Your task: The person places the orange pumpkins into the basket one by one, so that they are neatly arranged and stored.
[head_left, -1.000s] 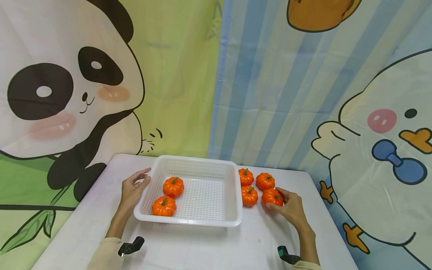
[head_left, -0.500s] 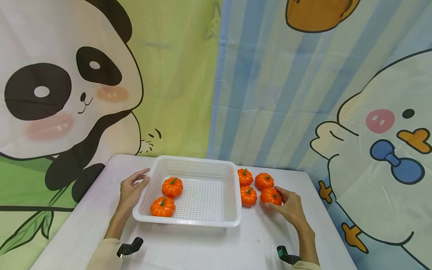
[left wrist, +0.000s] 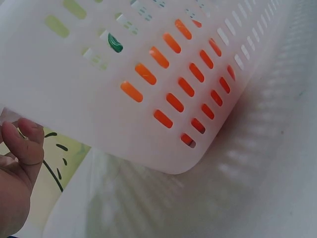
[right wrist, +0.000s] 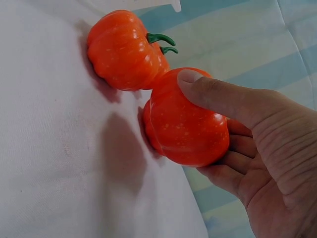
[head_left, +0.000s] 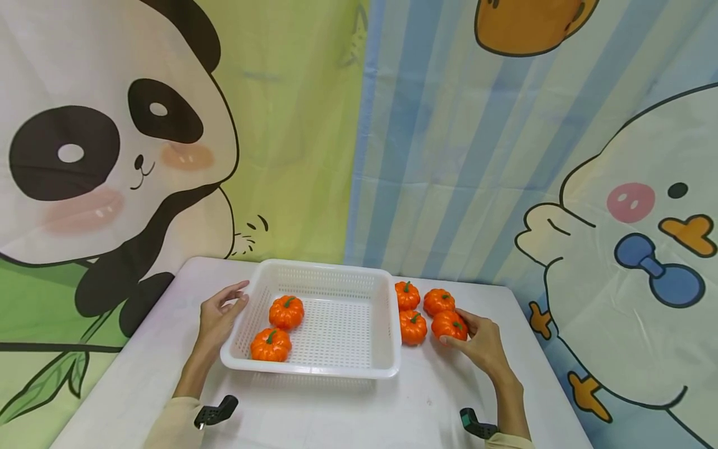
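My right hand (head_left: 487,344) grips a small orange toy pumpkin (right wrist: 188,124) with a green stem. In the right wrist view the thumb lies over its top and the fingers curl beneath, close above the white table. Another pumpkin (right wrist: 124,52) sits just beyond it. My left hand (head_left: 220,315) holds the left rim of a white perforated plastic basket (head_left: 359,368), thumb and fingertips at the edge in the left wrist view. Inside the basket's left half lie two pumpkins, a back one (head_left: 287,312) and a front one (head_left: 271,345).
Between the basket and the right hand stand three more pumpkins: one behind by the basket (head_left: 407,295), one in front of it (head_left: 413,327), and one to the right (head_left: 439,302). A cartoon-printed curtain (head_left: 415,156) hangs along the back edge of the white table (head_left: 426,399).
The gripped pumpkin has shifted very slightly up and left with my right hand. My left hand and the basket stay in place.
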### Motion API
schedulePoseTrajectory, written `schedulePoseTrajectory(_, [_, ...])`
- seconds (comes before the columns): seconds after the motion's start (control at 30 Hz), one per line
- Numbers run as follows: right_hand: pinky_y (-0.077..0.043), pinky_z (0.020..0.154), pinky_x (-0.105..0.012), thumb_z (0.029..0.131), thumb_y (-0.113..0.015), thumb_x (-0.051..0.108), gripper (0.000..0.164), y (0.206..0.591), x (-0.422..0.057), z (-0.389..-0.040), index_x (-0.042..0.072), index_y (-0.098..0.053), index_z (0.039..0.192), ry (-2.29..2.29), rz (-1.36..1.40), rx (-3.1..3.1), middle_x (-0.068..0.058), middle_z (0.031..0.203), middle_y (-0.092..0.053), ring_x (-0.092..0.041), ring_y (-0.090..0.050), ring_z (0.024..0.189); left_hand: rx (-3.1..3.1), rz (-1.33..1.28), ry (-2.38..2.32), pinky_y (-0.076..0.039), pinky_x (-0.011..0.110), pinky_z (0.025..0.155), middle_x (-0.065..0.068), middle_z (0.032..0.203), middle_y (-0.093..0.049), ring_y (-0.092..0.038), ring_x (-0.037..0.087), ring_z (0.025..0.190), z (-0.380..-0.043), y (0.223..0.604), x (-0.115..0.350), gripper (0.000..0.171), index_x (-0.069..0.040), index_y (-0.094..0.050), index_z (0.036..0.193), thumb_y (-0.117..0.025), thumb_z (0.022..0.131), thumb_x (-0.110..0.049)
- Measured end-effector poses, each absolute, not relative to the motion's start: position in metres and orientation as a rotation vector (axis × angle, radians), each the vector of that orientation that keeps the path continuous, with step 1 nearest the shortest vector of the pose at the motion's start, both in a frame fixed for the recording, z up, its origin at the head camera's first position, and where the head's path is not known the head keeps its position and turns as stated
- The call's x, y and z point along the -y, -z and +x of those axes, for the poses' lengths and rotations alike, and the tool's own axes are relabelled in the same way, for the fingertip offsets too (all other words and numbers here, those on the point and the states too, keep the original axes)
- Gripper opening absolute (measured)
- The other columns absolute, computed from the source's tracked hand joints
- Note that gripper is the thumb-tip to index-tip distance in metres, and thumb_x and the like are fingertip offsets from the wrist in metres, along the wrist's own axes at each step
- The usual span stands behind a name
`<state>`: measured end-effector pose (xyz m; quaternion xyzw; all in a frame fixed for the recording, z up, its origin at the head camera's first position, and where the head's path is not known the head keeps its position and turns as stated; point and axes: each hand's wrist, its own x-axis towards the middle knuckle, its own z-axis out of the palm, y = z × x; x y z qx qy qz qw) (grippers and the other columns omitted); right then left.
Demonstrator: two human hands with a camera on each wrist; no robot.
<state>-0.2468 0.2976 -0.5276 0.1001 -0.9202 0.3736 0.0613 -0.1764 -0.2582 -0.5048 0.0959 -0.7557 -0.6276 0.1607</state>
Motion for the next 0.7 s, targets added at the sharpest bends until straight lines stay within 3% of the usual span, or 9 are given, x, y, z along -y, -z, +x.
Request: schedulePoseTrajectory(0.7, [-0.052,0.100,-0.047,0.071,-0.091,0.040,0.087,0.5186,-0.2971,-0.2466,0.001,-0.056,0.141,-1.101,0.333,2.766,-0.019,0.139,-0.062,-0.037,-0.060,0.128,2.162,0.251,1.794,-0.058,0.021,0.067,0.012,0.112,-0.058,-0.067,0.014,0.073,-0.1743,0.5031,0.2580,0.046,-0.001,-0.057,0.140,-0.066,0.098,-0.017])
